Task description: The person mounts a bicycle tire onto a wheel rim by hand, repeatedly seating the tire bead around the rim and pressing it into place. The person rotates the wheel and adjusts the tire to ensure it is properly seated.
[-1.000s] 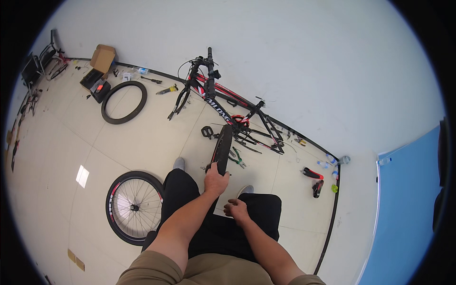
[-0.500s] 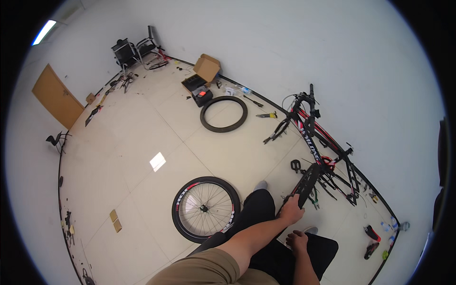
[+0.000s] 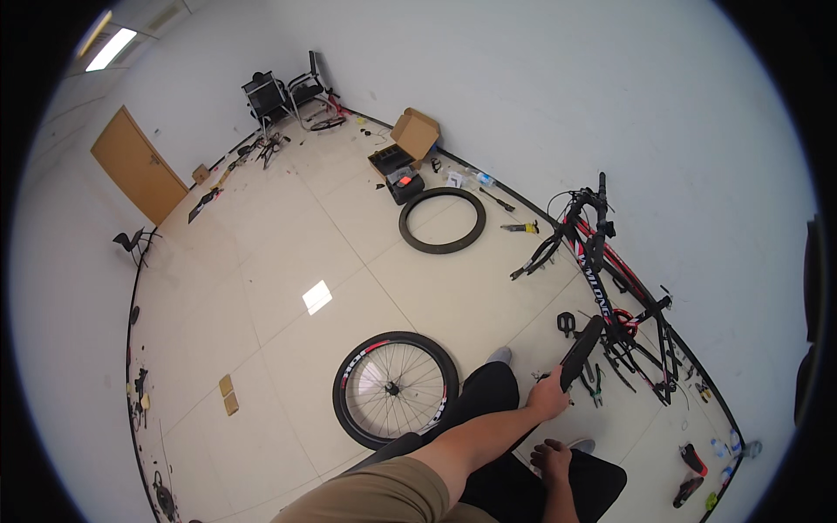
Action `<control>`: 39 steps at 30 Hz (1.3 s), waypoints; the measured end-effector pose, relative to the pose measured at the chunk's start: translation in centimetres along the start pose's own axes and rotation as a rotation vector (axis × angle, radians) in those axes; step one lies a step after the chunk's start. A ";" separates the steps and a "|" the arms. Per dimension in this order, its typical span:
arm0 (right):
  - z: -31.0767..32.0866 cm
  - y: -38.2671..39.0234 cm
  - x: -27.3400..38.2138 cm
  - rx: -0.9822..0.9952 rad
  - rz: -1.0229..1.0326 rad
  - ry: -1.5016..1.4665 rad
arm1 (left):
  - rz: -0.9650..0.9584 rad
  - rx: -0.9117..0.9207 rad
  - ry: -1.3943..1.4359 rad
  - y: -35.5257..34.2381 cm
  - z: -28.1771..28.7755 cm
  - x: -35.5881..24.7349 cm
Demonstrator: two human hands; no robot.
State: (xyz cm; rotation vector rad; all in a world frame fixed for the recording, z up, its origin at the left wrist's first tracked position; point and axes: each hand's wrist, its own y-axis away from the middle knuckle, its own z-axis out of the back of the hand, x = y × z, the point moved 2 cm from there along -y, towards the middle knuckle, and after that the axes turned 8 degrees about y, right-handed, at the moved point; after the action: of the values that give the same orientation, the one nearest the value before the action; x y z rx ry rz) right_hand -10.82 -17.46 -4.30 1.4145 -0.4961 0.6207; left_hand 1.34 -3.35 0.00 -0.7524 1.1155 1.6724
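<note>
One wheel (image 3: 582,350) in the left hand (image 3: 547,397), right hand (image 3: 551,459) without a grip

The wheel stands nearly edge-on at the near right, in front of the person's legs, with its dark tread facing up and away. The left hand's fingers are closed over the tyre; its lower part is hidden behind the arm and trousers. The right hand hangs near the right knee, fingers loosely bent and a little apart — nothing shows in them, though the palm is hidden.

Just beyond the wheel, a black and red bike frame (image 3: 595,283) leans along the wall (image 3: 680,157) on the right. A black pedal (image 3: 567,323) lies left of the wheel's far end, and green-handled pliers (image 3: 594,388) lie to its right on the pale floor (image 3: 288,366).

Left of the person's legs, a second wheel (image 3: 392,389) lies flat, its spokes showing. Farther off is a bare tyre (image 3: 442,248) — also flat — with an open cardboard box (image 3: 416,135) beyond it by the wall.
</note>
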 end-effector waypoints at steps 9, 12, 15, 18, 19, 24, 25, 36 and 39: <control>-0.8 -0.4 0.3 -0.009 0.002 -0.043 | -0.015 0.062 0.047 -1.0 1.6 -0.6; -0.3 -1.2 -0.1 -0.005 0.021 -0.074 | -0.088 0.029 -0.017 0.0 0.5 -0.8; -0.9 -1.0 0.5 0.003 0.050 -0.032 | -0.125 -0.002 -0.072 0.4 0.0 0.3; -0.6 -0.8 0.7 -0.002 0.042 -0.061 | -0.184 0.050 -0.021 1.8 -0.5 -1.1; -0.3 -0.7 0.8 -0.003 0.045 -0.081 | -0.213 0.074 -0.009 2.1 -0.8 -1.9; -0.2 0.2 1.8 0.005 0.065 -0.070 | -0.290 0.215 -0.119 2.2 -1.4 -3.8; -0.2 0.4 1.9 0.000 0.070 -0.083 | -0.318 0.239 -0.137 2.1 -1.6 -3.9; 6.6 0.1 4.1 -0.636 0.605 -0.080 | -0.774 0.550 -0.439 -2.6 -3.2 -6.9; 8.9 3.0 9.1 -0.820 0.871 0.288 | -0.790 0.666 -0.563 -3.7 -2.1 -7.8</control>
State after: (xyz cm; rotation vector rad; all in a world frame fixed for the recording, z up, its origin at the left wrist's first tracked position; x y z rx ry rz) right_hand -5.59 -25.23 4.77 0.2727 -1.0004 1.1225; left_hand 7.55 -7.70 4.62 -0.1978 0.7390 0.6908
